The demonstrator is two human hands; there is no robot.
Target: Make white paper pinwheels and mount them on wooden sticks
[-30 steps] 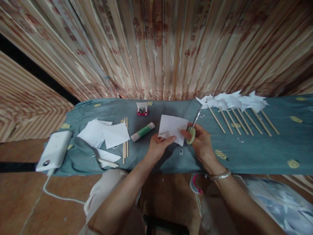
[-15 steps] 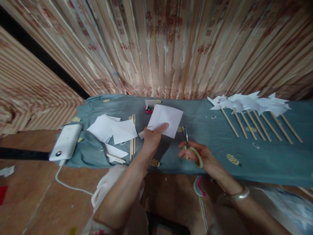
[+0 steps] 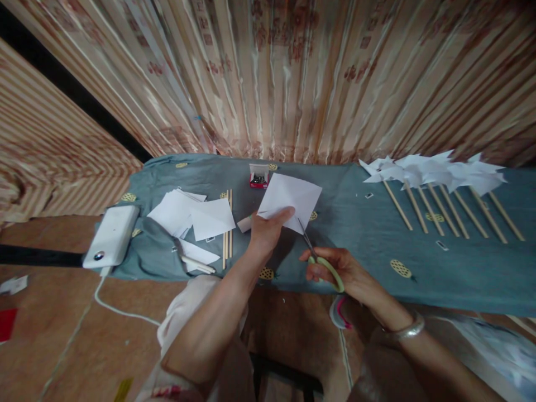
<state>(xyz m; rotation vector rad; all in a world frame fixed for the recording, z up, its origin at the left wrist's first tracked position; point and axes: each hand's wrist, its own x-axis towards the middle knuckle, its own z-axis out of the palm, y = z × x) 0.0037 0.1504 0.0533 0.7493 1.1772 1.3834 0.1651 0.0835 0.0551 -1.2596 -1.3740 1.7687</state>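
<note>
A square of white paper point(image 3: 292, 192) is pinched in my left hand point(image 3: 268, 230), thumb on top, held above the cloth-covered table. My right hand point(image 3: 333, 267) grips green-handled scissors point(image 3: 322, 263); their blades meet the lower edge of the paper near its near corner. A slit shows at the paper's left side, by my left thumb. Just behind the paper stands a small open red box point(image 3: 259, 178) of dark metal pieces. Left of my left hand are several wooden sticks point(image 3: 227, 229) and a small roll-like object point(image 3: 244, 224), partly hidden.
Paper squares point(image 3: 213, 218) lie stacked at left, near a white power bank point(image 3: 111, 237) with a cable. Paper pinwheels point(image 3: 439, 170) on sticks lie in a row at right. A pleated curtain point(image 3: 285, 84) hangs behind the grey-green tablecloth point(image 3: 360, 223).
The scissors have moved up and left, so their blades now reach the paper's lower edge. The paper has turned slightly in my left hand. The view has shifted a little.
</note>
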